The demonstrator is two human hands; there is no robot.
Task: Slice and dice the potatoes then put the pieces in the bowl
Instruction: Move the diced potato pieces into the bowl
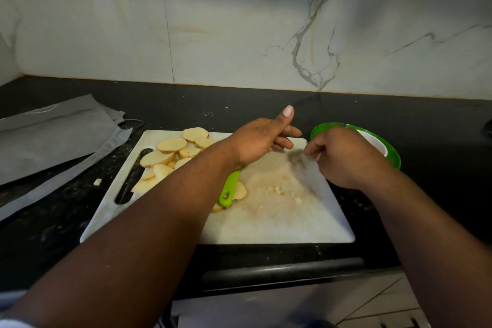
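Several round potato slices (173,152) lie heaped on the far left of the white cutting board (279,226). A few small diced bits (279,190) sit near the board's middle. A knife with a green handle (229,190) lies on the board, its blade hidden under my left forearm. My left hand (259,141) hovers over the board's far edge, fingers straight and thumb raised. My right hand (343,158) has its fingers curled at the board's far right corner, beside the green bowl (394,153). Whether it holds pieces is hidden.
Grey bags (53,138) lie on the black counter at the left. A stray potato bit (97,181) rests on the counter left of the board. A marble wall stands behind, and the counter's front edge with a dark rail (282,271) runs below the board.
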